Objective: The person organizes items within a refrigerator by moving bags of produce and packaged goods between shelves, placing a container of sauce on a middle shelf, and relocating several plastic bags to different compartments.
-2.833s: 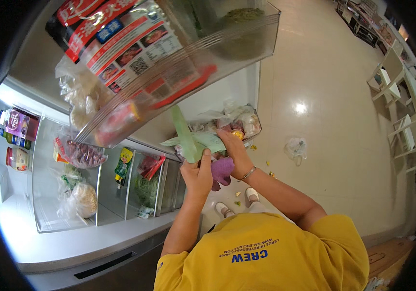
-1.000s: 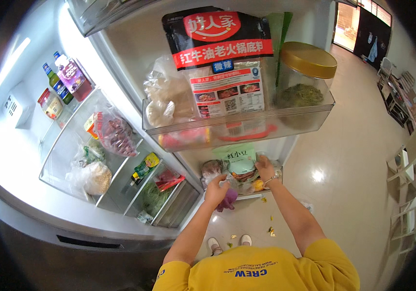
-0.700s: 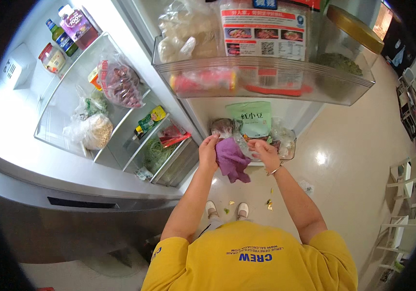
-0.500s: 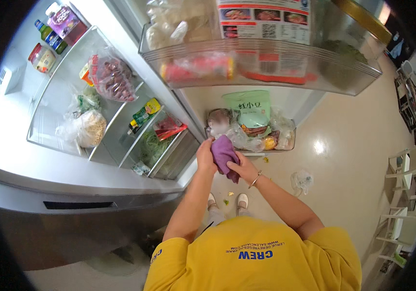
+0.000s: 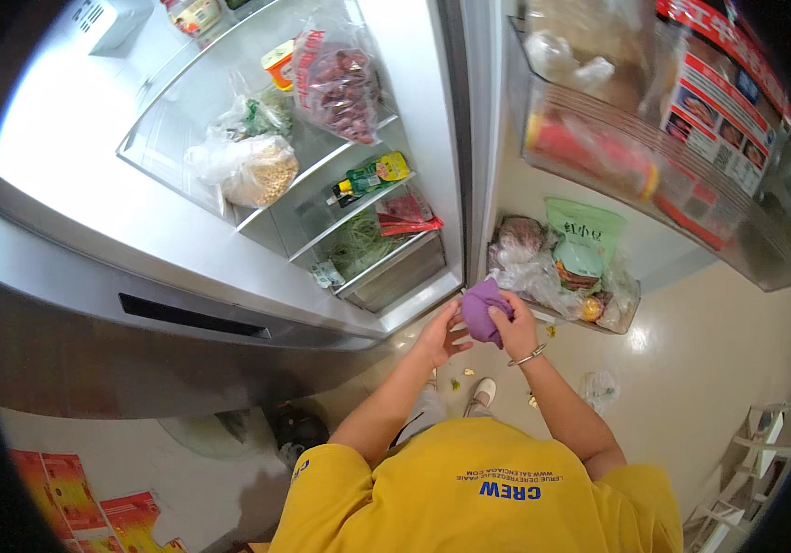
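Purple cloth [image 5: 486,311]: just the one, balled up in midair on the near side of the bottom door bin [image 5: 624,326]. Wadded like that, it's probably easier to hold one-handed.
Right hand [image 5: 517,327]: gripping the cloth, thumb pressed into the folds, likely so it doesn't flop loose. One metal bangle [image 5: 527,355] on that wrist.
Left hand [image 5: 440,336]: fingers loose and spread beside the cloth, no real grip. Can't make out if the tips touch it.
Bottom door bin: one green bean pouch [image 5: 584,241] stood up at the back, I'd guess because it's tall. One dark bundle in clear plastic [image 5: 517,240] to its left. Crumpled clear bags overlap too much to count.
Door rack above: one red-and-white seasoning pouch [image 5: 714,120], plus one red tube [image 5: 589,152] lying down, maybe too long to stand.
Fridge shelves: one bag of dark-red fruit [image 5: 338,88], one bag of pale beans [image 5: 262,173]; below, one yellow-green squeeze pouch [image 5: 373,175] and one red packet [image 5: 407,216].
Floor: one clear plastic bag [image 5: 600,389], a few scraps, one pale shoe [image 5: 480,396] clearly showing.
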The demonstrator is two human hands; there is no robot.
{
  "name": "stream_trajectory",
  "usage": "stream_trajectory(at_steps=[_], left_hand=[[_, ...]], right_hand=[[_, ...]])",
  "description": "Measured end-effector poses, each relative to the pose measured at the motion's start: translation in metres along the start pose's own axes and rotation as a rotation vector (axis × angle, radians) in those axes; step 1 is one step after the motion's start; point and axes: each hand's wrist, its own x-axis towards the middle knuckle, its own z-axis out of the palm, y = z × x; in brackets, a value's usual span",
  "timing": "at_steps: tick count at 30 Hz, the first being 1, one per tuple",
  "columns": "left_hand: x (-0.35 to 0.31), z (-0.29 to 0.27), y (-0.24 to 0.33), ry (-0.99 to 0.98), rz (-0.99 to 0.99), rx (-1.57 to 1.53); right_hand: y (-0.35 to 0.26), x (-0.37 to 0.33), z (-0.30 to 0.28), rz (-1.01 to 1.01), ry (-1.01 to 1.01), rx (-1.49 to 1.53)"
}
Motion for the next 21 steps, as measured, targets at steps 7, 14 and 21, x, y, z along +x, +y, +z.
stream_trajectory(at_steps=[7,14,21], left_hand=[[0.023,-0.054,0.043,0.200,0.506,-0.226],[0.012,-0.120,0.137,0.607,0.891,0.042],[0.057,-0.215,0.237,1.293,0.889,0.711]], right_hand=[[-0.026,0.019,0.058,-0.321,-0.289,-0.409],[-0.008,0.031,0.073,0.024,-0.318,-0.201],[0.022,0.029,0.077,0.195,-0.255,-0.140]])
